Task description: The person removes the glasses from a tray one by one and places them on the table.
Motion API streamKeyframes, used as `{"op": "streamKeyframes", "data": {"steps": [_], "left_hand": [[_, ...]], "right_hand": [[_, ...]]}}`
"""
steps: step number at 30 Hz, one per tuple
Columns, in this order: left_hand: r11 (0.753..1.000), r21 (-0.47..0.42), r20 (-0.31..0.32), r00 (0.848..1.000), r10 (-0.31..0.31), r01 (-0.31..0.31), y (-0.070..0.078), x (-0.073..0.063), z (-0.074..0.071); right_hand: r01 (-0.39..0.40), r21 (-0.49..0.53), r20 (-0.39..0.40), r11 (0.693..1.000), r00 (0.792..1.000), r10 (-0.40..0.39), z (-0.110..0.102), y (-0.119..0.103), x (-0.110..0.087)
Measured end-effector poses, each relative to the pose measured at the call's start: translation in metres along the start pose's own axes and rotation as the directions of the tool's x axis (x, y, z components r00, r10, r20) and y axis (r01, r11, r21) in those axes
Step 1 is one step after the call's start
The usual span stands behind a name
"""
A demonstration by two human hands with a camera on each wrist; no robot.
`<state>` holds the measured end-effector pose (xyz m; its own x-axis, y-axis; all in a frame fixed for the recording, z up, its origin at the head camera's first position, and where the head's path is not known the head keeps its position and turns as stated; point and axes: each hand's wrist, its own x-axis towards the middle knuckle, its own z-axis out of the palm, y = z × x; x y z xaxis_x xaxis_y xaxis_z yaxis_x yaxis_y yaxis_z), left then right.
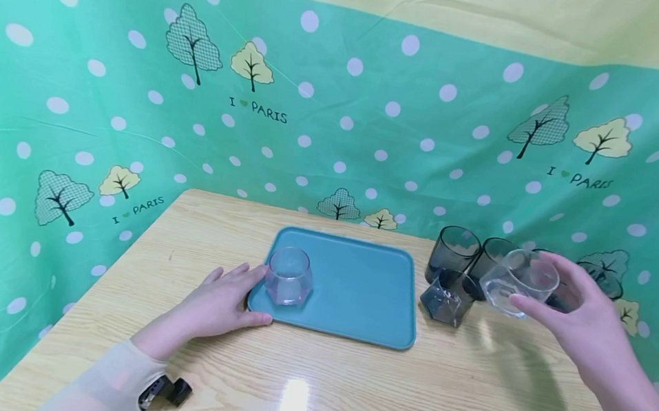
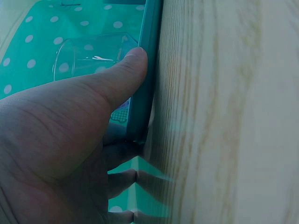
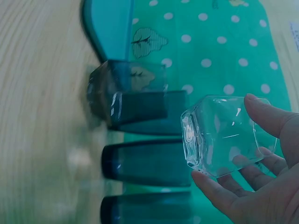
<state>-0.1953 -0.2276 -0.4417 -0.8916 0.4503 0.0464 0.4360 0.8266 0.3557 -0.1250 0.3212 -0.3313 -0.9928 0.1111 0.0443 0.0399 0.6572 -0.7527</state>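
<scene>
My right hand [image 1: 586, 316] holds a clear glass tumbler [image 1: 521, 283] with a faceted base, tilted above the table. Thumb on one side and fingers on the other grip it, as the right wrist view shows. My left hand [image 1: 223, 302] rests at the near left corner of a blue tray [image 1: 355, 292]. Its thumb lies along the tray's front rim, its fingers extended by the left side. Another clear faceted tumbler [image 1: 289, 277] stands upright inside the tray at the left, close to my left fingers.
Right of the tray stands a dark-tinted faceted tumbler [image 1: 448, 297]. Behind it are a tall dark glass [image 1: 453, 253] and more dark glasses [image 3: 147, 161], partly hidden by my right hand and its tumbler. A green dotted curtain [image 1: 347, 117] hangs behind the wooden table [image 1: 379, 399].
</scene>
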Motion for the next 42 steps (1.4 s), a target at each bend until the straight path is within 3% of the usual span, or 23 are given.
{"op": "streamKeyframes", "data": {"steps": [17,42], "left_hand": [[1.000,0.005,0.004,1.000,-0.005,0.005,-0.004,0.000,0.004],[1.000,0.004,0.000,1.000,0.001,-0.001,-0.003,0.002,0.004]], "right_hand": [[-0.037,0.024,0.015,0.999,0.999,0.037,0.009,0.049,0.009],[-0.015,0.080,0.060,0.997,0.998,0.010,0.033,0.083,0.017]]}}
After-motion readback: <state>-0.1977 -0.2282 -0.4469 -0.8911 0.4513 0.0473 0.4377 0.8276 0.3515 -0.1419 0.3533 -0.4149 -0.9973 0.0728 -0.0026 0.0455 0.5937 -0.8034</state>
